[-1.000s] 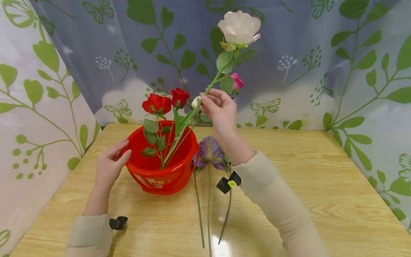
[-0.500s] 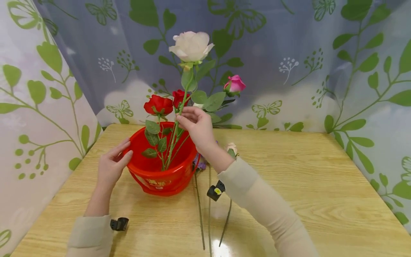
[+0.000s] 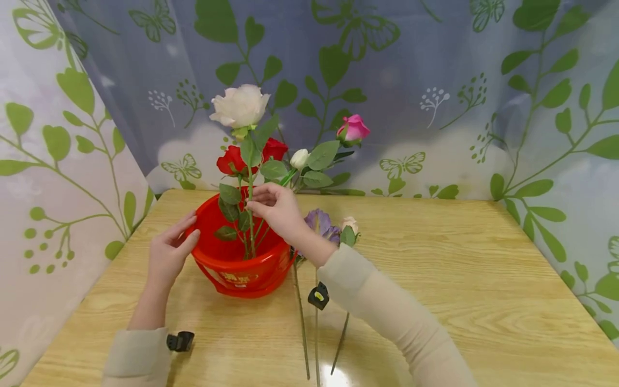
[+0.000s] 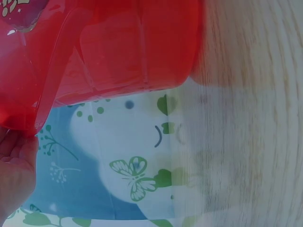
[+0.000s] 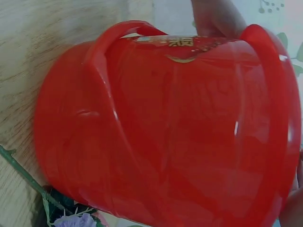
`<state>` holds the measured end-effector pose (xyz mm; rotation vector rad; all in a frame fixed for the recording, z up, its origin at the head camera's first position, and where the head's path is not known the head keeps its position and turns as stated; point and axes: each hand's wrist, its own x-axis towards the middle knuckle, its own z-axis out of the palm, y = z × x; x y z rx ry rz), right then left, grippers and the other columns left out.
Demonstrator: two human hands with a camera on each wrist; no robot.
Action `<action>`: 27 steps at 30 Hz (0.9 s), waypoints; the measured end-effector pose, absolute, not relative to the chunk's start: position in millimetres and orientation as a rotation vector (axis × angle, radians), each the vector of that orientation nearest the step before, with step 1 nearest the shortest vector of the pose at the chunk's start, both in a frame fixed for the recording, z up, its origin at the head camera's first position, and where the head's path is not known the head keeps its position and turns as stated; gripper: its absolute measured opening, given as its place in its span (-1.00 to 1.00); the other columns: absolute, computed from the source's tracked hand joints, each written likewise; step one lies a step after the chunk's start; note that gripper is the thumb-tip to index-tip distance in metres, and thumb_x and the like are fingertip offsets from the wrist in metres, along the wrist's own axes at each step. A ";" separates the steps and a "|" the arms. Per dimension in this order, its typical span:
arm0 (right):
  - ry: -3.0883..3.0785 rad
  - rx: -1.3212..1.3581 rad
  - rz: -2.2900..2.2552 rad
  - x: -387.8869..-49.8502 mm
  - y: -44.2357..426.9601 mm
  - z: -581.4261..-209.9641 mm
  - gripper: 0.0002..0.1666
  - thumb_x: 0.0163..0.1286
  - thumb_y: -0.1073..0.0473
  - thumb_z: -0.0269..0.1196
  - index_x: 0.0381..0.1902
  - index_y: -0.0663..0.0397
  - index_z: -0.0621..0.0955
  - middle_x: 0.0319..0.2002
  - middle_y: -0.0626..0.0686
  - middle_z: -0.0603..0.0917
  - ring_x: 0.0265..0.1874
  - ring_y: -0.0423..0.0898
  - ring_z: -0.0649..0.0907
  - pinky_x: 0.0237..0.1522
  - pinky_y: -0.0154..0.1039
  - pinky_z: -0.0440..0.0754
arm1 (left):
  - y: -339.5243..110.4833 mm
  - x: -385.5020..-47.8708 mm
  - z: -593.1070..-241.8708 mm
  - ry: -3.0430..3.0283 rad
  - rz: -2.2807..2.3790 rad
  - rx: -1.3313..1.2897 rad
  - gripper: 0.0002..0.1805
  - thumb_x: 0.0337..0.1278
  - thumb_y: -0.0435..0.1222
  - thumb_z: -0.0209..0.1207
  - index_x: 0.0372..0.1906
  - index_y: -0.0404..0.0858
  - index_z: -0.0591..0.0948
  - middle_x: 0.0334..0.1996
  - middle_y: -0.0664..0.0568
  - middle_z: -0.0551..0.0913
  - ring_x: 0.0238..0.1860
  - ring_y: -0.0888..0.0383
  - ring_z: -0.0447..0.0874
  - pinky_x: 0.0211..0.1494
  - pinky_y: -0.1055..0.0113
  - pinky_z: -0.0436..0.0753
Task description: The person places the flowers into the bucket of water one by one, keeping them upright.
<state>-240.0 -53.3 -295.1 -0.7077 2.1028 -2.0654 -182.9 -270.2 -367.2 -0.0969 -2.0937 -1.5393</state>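
Note:
My right hand (image 3: 278, 209) pinches the green stem of a white rose (image 3: 240, 106), whose bloom stands above a red bucket (image 3: 246, 277). The stem's lower end is down inside the bucket. At the bucket's left rim, my left hand (image 3: 169, 247) rests with its fingers fairly straight against the edge; the left wrist view also has this left hand (image 4: 16, 165) touching the rim. Two red roses (image 3: 231, 161) stand in the bucket beside the white one. Behind my right hand lean a white bud (image 3: 300, 159) and a pink rose (image 3: 353, 129), their lower stems partly hidden.
Right of the bucket, a purple flower (image 3: 320, 224) and a pale peach rose (image 3: 349, 224) lie on the wooden table (image 3: 459, 279), stems toward the front. The bucket's handle (image 5: 113, 111) hangs against its side. A leaf-patterned curtain (image 3: 411, 59) closes off the back.
My right hand has moved left and down with the white rose, lowering its stem into the bucket and turning it more upright. The left hand has stayed at the rim.

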 end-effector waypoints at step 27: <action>2.232 -0.723 -1.659 -247.6 -69.6 -306.1 -0.79 0.16 0.32 0.22 -0.21 0.24 0.56 -0.35 0.05 0.60 -0.38 -0.15 0.58 -0.30 -0.31 0.59 | -271.5 -183.5 -370.2 -2.098 -1.539 -0.104 -0.65 0.04 -0.47 0.12 -0.01 -0.47 0.50 0.07 -0.22 0.43 0.07 0.31 0.38 -0.03 0.58 0.42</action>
